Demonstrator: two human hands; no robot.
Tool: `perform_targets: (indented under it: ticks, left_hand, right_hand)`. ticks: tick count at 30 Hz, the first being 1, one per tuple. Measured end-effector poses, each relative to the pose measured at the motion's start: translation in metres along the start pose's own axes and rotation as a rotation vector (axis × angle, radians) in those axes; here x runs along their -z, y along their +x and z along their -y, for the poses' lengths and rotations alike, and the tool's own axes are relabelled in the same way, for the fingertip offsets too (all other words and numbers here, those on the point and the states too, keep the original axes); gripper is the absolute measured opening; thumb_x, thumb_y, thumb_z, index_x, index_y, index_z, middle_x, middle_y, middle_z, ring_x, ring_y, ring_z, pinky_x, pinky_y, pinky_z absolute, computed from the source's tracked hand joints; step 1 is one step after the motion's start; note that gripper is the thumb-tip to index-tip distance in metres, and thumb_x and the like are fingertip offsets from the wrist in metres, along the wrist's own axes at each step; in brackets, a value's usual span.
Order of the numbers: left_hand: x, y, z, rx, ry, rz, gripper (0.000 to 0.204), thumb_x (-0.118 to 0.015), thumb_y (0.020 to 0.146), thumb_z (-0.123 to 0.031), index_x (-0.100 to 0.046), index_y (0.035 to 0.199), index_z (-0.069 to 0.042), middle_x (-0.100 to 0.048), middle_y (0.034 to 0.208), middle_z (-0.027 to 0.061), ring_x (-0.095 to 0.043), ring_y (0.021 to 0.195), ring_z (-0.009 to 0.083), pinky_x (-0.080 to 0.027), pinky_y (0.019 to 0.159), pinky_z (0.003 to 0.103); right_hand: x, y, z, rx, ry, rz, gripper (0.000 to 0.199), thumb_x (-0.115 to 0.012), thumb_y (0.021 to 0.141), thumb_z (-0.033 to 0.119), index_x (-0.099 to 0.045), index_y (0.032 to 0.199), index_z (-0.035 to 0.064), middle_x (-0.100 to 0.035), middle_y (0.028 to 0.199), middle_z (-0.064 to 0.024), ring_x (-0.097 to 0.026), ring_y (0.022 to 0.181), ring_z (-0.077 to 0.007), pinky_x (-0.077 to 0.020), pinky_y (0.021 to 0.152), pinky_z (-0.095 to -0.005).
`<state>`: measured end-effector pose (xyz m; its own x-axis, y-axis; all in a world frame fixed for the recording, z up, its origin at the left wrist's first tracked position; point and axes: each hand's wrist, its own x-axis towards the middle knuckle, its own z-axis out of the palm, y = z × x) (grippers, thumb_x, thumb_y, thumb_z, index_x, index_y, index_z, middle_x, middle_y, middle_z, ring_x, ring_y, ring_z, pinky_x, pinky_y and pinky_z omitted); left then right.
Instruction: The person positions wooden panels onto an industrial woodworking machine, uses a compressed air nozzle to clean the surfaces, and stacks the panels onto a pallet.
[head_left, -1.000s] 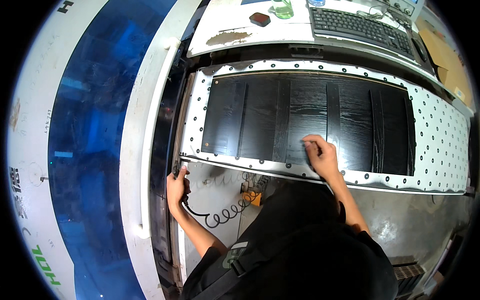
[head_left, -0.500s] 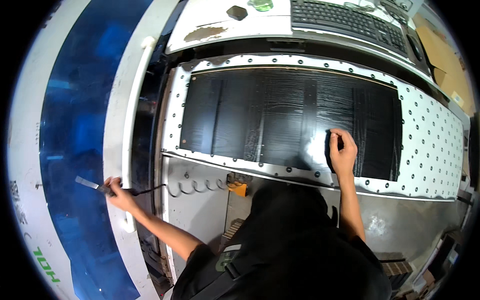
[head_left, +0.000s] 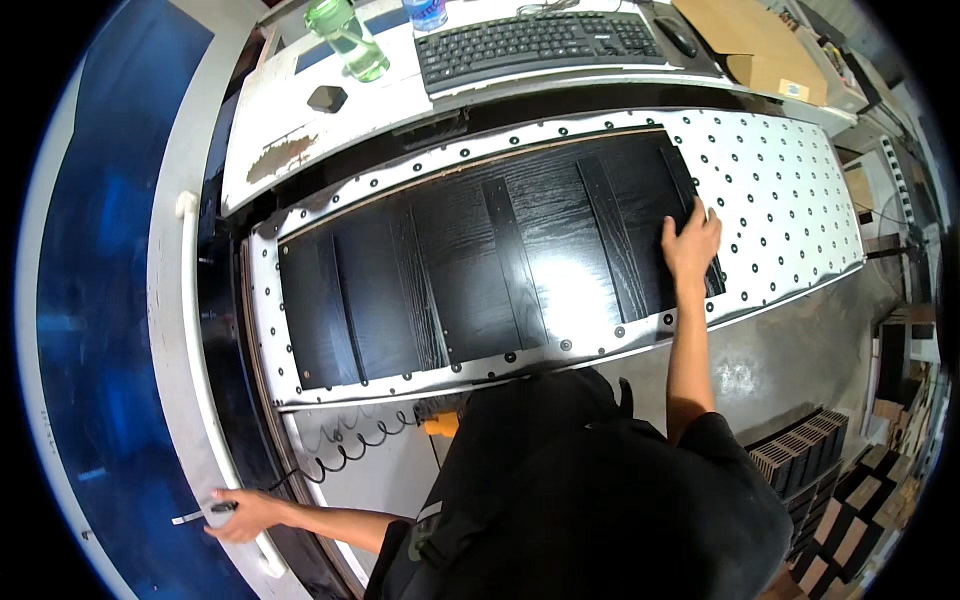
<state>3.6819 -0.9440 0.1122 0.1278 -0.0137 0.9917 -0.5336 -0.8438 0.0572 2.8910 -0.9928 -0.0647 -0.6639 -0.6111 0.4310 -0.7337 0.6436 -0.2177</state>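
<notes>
A black wood-grain panel [head_left: 465, 270] with several raised strips across it lies on a white table [head_left: 785, 200] dotted with small dark studs. At the panel's right end rests my right hand [head_left: 692, 248], fingers spread over its edge strip and holding nothing. Far to the left, my left hand [head_left: 245, 515] is closed around a small dark-handled tool with a flat silvery tip [head_left: 186, 519]; its exact kind is unclear. That hand is over the white rail of a large machine. A black coiled cord [head_left: 345, 458] runs from near the hand toward the table's underside.
Behind the table, a white desk [head_left: 290, 115] carries a keyboard [head_left: 540, 45], a mouse [head_left: 677, 37], a green bottle [head_left: 350, 45] and a small black block [head_left: 327, 98]. A blue-and-white machine [head_left: 110, 300] stands left. Slatted dark stacks [head_left: 800, 450] sit at lower right.
My view has turned, so the panel appears tilted. My right hand has gone from above the panel's front part to its right edge, its fingers spreading. My left hand still holds the tool.
</notes>
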Motion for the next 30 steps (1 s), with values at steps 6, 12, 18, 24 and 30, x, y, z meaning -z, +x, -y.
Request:
perform_targets:
  ticks: [6,12,18,24,30]
  left_hand:
    - [0.069,-0.069,-0.162,-0.144,-1.128,0.617,0.046,-0.071,0.097,-0.032,-0.064,0.124,0.005,-0.063,0.125,0.0223,-0.060,0.118,0.0398,-0.047,0.102,0.050]
    - [0.143,-0.186,-0.237,-0.737,-1.125,1.477,0.084,-0.061,0.099,-0.053,-0.033,0.160,-0.002,-0.022,0.168,0.0278,-0.011,0.158,0.0436,-0.006,0.125,0.062]
    - [0.180,-0.210,-0.234,-0.786,-1.184,1.561,0.094,-0.065,0.095,-0.055,-0.030,0.160,0.003,-0.016,0.171,0.0246,-0.008,0.160,0.0420,0.004,0.122,0.068]
    - [0.241,-0.221,-0.241,-0.889,-1.271,1.528,0.111,-0.062,0.088,-0.073,-0.030,0.157,0.008,-0.022,0.169,0.0241,-0.010,0.159,0.0437,0.004,0.121,0.070]
    - [0.351,-0.226,-0.266,-1.058,-1.340,1.547,0.111,-0.067,0.087,-0.065,-0.028,0.155,0.014,-0.017,0.169,0.0265,-0.004,0.158,0.0465,0.005,0.119,0.071]
  right_hand:
    - [-0.009,-0.001,-0.020,-0.123,0.016,0.079,0.058,-0.063,0.096,0.037,-0.058,0.137,-0.0041,-0.065,0.128,-0.0263,-0.060,0.120,-0.0420,-0.0467,0.103,-0.0507]
    - [-0.010,-0.005,-0.038,-0.019,0.065,-0.002,0.052,-0.068,0.096,0.034,-0.061,0.127,-0.0064,-0.068,0.116,-0.0276,-0.063,0.110,-0.0442,-0.0494,0.096,-0.0516]
    - [0.006,-0.025,-0.061,-0.077,-0.024,0.020,0.050,-0.070,0.094,0.038,-0.061,0.122,-0.0035,-0.066,0.116,-0.0258,-0.062,0.110,-0.0432,-0.0492,0.094,-0.0527]
    - [0.032,-0.032,-0.139,-0.179,-0.060,-0.022,0.053,-0.072,0.092,0.040,-0.061,0.121,-0.0029,-0.065,0.118,-0.0256,-0.061,0.112,-0.0434,-0.0491,0.095,-0.0523]
    - [0.069,-0.036,-0.257,-0.324,-0.137,-0.062,0.053,-0.070,0.092,0.045,-0.064,0.122,0.0017,-0.061,0.130,-0.0254,-0.057,0.122,-0.0435,-0.0475,0.100,-0.0531]
